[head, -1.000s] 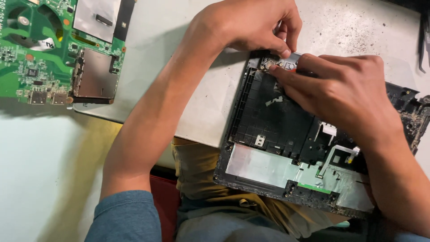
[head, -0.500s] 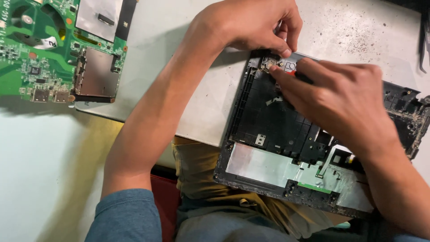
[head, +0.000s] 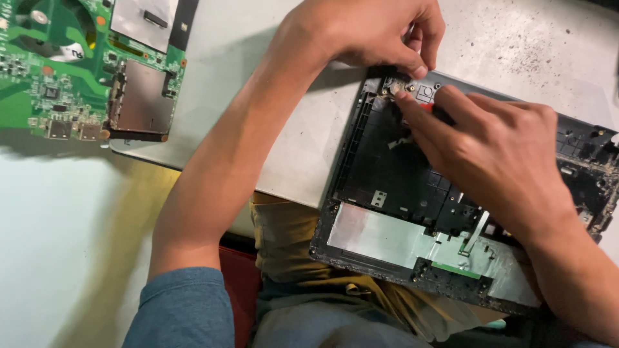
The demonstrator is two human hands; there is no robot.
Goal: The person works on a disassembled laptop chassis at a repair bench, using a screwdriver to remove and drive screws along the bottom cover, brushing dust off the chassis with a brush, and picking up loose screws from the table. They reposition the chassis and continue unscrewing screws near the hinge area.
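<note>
A small silver metal bracket with screw holes (head: 401, 87) sits at the far left corner of a black plastic laptop base shell (head: 393, 174). The shell lies on the near edge of a pale, speckled worktop (head: 516, 45) and overhangs the person's lap.

The left hand (head: 367, 32) comes in from above the corner. Its thumb and forefinger are pinched together at the far edge of the bracket, tips touching the metal part; the other fingers are curled in. Whether a separate small piece sits between the tips cannot be told.

The right hand (head: 503, 151) lies across the shell's interior. Its forefinger is stretched out with the tip pressed on the bracket, just beside the left thumb; the remaining fingers are loosely bent and hold nothing visible.

A silver foil-covered panel (head: 387, 235) runs along the shell's near edge, with a thin white ribbon cable (head: 476, 231) beside it.

A green printed circuit board with metal shield plates (head: 90, 64) lies well apart at the far left of the worktop.
</note>
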